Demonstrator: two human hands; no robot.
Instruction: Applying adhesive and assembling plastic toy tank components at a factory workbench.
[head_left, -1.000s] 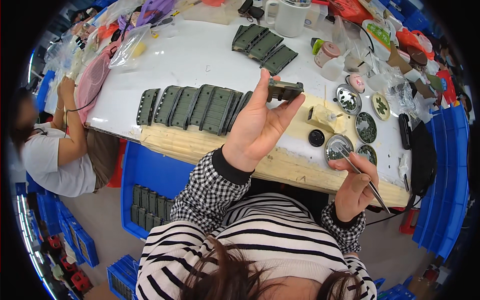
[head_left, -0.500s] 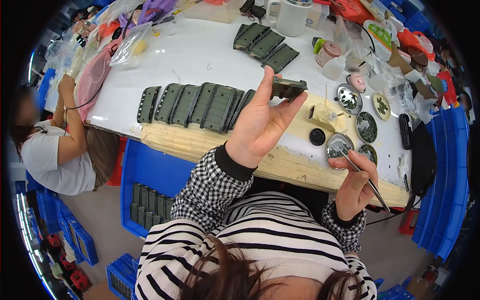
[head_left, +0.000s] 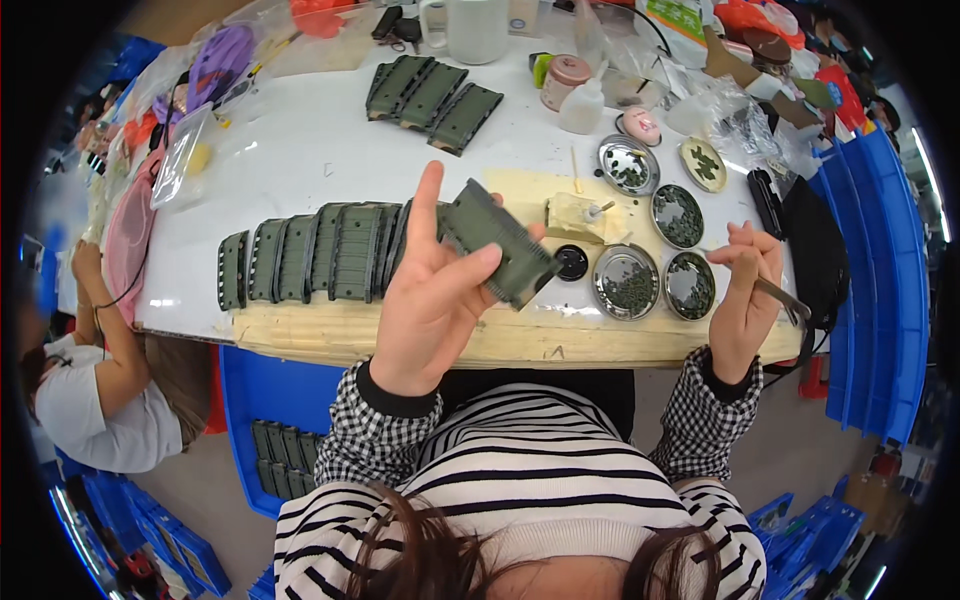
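My left hand [head_left: 425, 310] holds a dark green ribbed plastic panel [head_left: 500, 243] tilted above the table, thumb across its face and index finger pointing up. In my right hand [head_left: 745, 300] is a pair of metal tweezers [head_left: 785, 296], angled down to the right; whether their tips carry anything is too small to tell. This hand is nearest to a round metal dish [head_left: 690, 316] of small dark green bits. Left of that stands a second metal dish [head_left: 600, 300] with similar bits. A row of matching green panels [head_left: 350, 250] stretches left of my left hand.
A small pale yellow block [head_left: 575, 220] with a thin pin stands behind a black round lid [head_left: 571, 262]. More panels [head_left: 430, 95], a white pitcher [head_left: 477, 30] and a squeeze bottle [head_left: 582, 108] stand farther back. A blue bin [head_left: 235, 400] lies below the table; another person [head_left: 110, 400] sits left.
The panel in my left hand has turned its broad face up and come nearer and to the left. My right hand with the tweezers has lifted away from the dish, rightward. The view has shifted.
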